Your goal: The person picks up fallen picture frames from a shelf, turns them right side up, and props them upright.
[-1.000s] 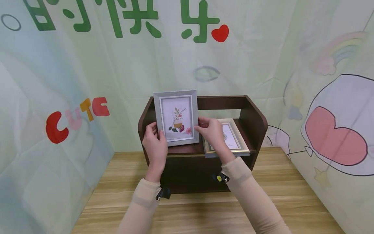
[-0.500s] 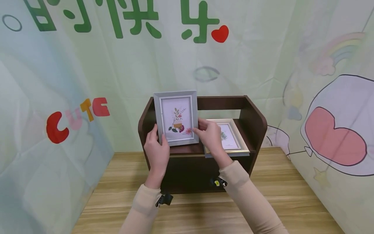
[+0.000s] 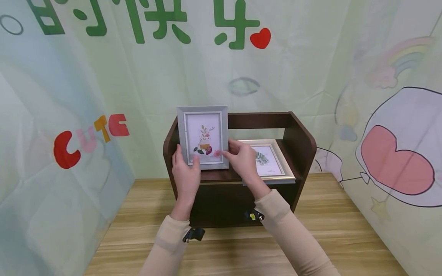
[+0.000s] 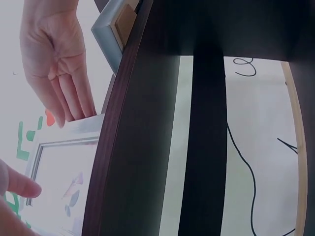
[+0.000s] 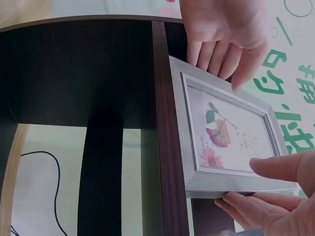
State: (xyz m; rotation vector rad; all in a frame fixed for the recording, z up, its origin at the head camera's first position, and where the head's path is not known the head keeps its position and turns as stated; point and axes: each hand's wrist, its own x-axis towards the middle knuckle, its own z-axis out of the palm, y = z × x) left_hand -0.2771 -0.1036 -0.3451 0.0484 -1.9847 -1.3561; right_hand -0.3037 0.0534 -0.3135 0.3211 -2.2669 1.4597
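Note:
A silver-grey picture frame (image 3: 203,138) with a flower print stands upright on the left part of the dark brown shelf's top board (image 3: 216,176). My left hand (image 3: 185,176) grips its left edge, thumb in front and fingers behind. At the right edge my right hand (image 3: 243,159) pinches it, thumb (image 5: 278,166) on the front and fingers underneath or behind. A second picture frame (image 3: 288,168), gold-edged with a green leaf print, lies on the right part of that board, partly covered by my right hand.
The shelf's side panel (image 3: 299,151) rises at the right, and a rail (image 3: 260,120) runs along its back. Under the board is an open compartment (image 3: 224,205). Wood-grain table (image 3: 145,222) surrounds the shelf, with printed cloth (image 3: 293,69) behind and at both sides.
The silver-grey picture frame has shifted slightly left and turned more upright. My right hand moved left along with it, uncovering more of the leaf print. My left hand stays at its edge.

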